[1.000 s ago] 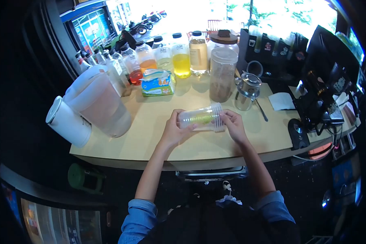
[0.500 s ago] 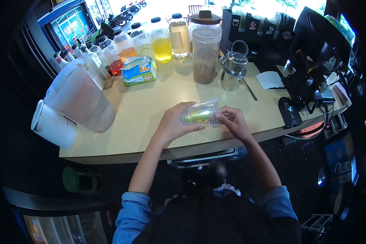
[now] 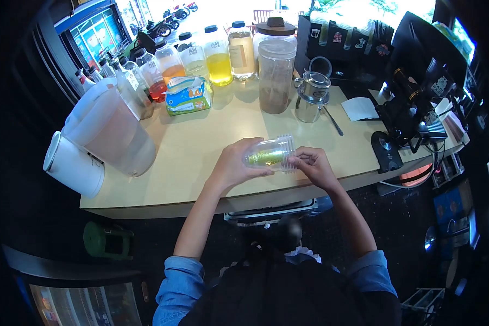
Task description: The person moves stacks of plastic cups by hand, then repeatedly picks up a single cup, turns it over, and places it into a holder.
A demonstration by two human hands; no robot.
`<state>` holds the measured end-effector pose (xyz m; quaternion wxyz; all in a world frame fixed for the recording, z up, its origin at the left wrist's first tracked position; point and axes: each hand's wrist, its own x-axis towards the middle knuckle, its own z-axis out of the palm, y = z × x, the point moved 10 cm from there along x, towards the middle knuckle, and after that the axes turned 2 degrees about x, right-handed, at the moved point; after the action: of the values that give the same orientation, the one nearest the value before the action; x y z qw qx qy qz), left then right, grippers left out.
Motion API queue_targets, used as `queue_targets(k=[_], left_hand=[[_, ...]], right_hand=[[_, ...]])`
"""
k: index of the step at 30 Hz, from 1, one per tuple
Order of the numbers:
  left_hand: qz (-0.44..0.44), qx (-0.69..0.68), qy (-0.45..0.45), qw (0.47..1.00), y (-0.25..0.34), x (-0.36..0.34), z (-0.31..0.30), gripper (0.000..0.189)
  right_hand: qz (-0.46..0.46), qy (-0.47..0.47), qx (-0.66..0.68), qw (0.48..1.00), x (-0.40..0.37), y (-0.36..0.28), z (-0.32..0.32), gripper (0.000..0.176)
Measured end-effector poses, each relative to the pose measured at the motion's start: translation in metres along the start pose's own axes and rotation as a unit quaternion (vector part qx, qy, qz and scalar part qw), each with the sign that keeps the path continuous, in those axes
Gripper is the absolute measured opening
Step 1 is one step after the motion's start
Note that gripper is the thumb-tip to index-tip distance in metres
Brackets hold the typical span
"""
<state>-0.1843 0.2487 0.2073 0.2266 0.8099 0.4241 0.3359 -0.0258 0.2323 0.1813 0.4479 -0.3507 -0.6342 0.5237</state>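
A short stack of clear plastic cups (image 3: 270, 155) with a green and gold print lies sideways in the air above the front part of the wooden counter (image 3: 201, 138). My left hand (image 3: 234, 163) is wrapped round the base end of the stack, thumb below and fingers above. At the rim end, the thumb and fingers of my right hand (image 3: 313, 167) pinch the stacked rims. The rims point right, and my right fingertips partly cover their lower edge.
Bottles (image 3: 219, 62), a tissue pack (image 3: 188, 98) and a tall clear canister (image 3: 276, 81) line the back. A large pitcher (image 3: 114, 133) and white tub (image 3: 76, 165) stand left. At the right are a metal drip filter (image 3: 313, 89), spoon (image 3: 332, 120) and black machine (image 3: 413, 108).
The view has shifted slightly. Both hands still hold the cup stack, and my right fingers have moved a little along the rims.
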Motion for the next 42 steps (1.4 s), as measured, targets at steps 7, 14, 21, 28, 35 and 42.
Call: queue_targets(k=[7,14,21,28,35,42], left_hand=[[0.013,0.005,0.009,1.0,0.008,-0.001,-0.003,0.072],[0.105,0.177,0.045,0.977,0.049,0.005,0.012,0.084],[0.124,0.184,0.05,0.974,0.059,0.008,0.016,0.086],[0.136,0.193,0.076,0.969,0.061,0.005,0.014,0.093],[-0.025,-0.189,0.147,0.971,-0.015,0.007,-0.008,0.083],[-0.003,-0.298,0.135,0.945,0.018,0.025,-0.013,0.073]], right_hand=[[0.002,-0.003,-0.009,1.0,0.0,-0.004,0.0,0.016],[0.015,-0.017,-0.001,1.0,0.002,-0.005,0.009,0.016],[0.029,-0.015,0.002,0.999,0.004,0.001,-0.001,0.015],[0.022,0.0,-0.045,0.999,0.005,-0.012,0.002,0.019],[-0.02,0.044,0.104,0.993,0.005,-0.022,-0.024,0.023],[-0.055,0.056,0.083,0.993,0.005,-0.037,-0.038,0.022]])
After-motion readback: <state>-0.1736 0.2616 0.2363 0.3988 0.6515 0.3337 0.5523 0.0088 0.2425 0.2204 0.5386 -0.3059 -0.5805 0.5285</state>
